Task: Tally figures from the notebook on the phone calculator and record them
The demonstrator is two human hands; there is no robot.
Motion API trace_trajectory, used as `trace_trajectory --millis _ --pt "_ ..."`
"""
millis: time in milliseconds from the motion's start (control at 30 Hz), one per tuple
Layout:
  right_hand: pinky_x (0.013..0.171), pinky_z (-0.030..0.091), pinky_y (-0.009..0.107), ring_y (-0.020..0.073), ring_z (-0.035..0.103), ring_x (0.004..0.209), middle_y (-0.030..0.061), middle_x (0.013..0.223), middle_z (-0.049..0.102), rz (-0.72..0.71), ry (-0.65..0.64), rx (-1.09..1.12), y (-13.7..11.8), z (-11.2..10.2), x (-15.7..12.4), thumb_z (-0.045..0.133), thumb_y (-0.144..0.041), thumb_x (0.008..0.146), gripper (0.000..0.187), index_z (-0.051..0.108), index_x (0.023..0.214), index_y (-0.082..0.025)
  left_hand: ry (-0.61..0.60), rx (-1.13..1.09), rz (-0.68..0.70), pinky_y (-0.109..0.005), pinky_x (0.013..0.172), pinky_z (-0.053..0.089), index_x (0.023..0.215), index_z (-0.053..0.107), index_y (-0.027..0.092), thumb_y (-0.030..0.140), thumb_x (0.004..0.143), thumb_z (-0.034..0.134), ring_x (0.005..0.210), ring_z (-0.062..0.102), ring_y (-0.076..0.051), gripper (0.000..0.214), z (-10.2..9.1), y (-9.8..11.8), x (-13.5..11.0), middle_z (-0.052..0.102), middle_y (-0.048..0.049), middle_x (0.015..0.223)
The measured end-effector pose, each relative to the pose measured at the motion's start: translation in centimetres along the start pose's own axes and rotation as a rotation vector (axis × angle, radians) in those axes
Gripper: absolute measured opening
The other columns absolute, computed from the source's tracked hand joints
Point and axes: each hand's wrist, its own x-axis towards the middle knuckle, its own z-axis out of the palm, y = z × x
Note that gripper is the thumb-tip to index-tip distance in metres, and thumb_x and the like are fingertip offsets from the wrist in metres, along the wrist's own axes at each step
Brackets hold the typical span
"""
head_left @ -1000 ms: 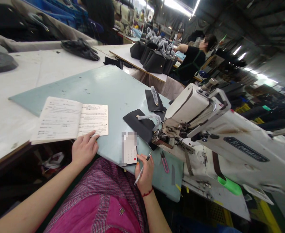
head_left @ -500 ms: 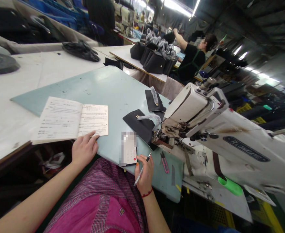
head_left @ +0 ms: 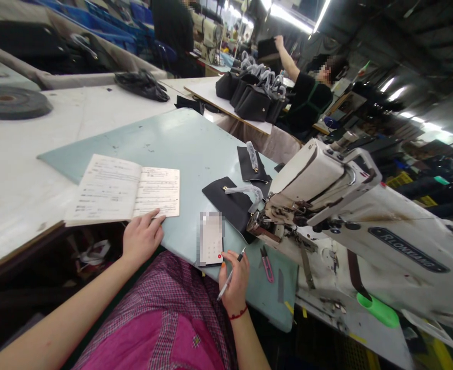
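An open notebook (head_left: 111, 190) with handwritten lines lies on the pale green tabletop. My left hand (head_left: 144, 234) rests at its lower edge, fingers stretched over the right-hand page. Between the fingers and thumb of my right hand (head_left: 234, 277) is a pen (head_left: 226, 283), tilted with its tip pointing up and away. A finger of that hand is at the right edge of a phone (head_left: 211, 239), close to a red button on its keypad screen; whether it touches is unclear. Black bag pieces (head_left: 226, 203) with plastic-wrapped handles lie beyond the phone.
A sewing machine (head_left: 365, 221) fills the right side. Pink thread snips (head_left: 267, 267) lie near its needle area. Finished-looking black bags (head_left: 251, 100) stand on a board behind, beside a co-worker (head_left: 307, 97) with a raised arm. A dark roll (head_left: 13, 103) sits far left.
The whole view has shifted slightly, so things sit further right. Both hands stay at the notebook and phone, the pen still in my right hand.
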Motion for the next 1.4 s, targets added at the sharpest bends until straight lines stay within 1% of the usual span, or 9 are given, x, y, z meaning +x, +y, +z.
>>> trace_trajectory --millis 300,667,1267,1400 --pt "0.108 0.03 0.056 0.0217 0.056 0.111 0.0079 0.111 0.064 -0.03 -0.008 -0.018 0.12 0.03 0.04 0.051 -0.012 0.088 0.034 0.051 0.121 -0.019 -0.017 -0.001 0.008 -0.043 0.087 0.043 0.118 0.061 0.021 0.026 0.089 0.05 0.099 0.053 -0.028 0.032 -0.24 0.01 0.12 0.052 -0.0067 0.134" --pt "0.107 0.031 0.057 0.0226 0.055 0.112 0.0091 0.112 0.063 -0.028 -0.022 -0.034 0.14 0.09 0.1 0.05 -0.012 0.088 0.035 0.052 0.122 -0.019 -0.012 -0.021 0.014 -0.043 0.087 0.044 0.118 0.06 0.022 0.026 0.088 0.051 0.097 0.053 -0.028 0.032 -0.26 -0.11 0.09 0.052 -0.0048 0.135" --pt "0.106 0.031 0.055 0.0222 0.053 0.112 0.0083 0.113 0.062 -0.033 -0.033 -0.044 -0.03 0.02 0.34 0.05 -0.012 0.089 0.034 0.052 0.121 -0.02 -0.023 -0.078 0.056 -0.044 0.092 0.044 0.119 0.06 0.019 0.027 0.09 0.05 0.104 0.053 -0.028 0.032 -0.65 -0.33 0.07 0.05 -0.008 0.136" --pt "0.106 0.032 0.055 0.0226 0.053 0.112 0.0083 0.113 0.061 -0.028 -0.033 -0.044 -0.03 0.03 0.3 0.051 -0.012 0.088 0.034 0.052 0.121 -0.02 -0.038 -0.08 0.075 -0.043 0.095 0.043 0.118 0.06 0.019 0.026 0.091 0.049 0.109 0.052 -0.028 0.03 -0.83 -0.4 -0.08 0.05 -0.0082 0.136"
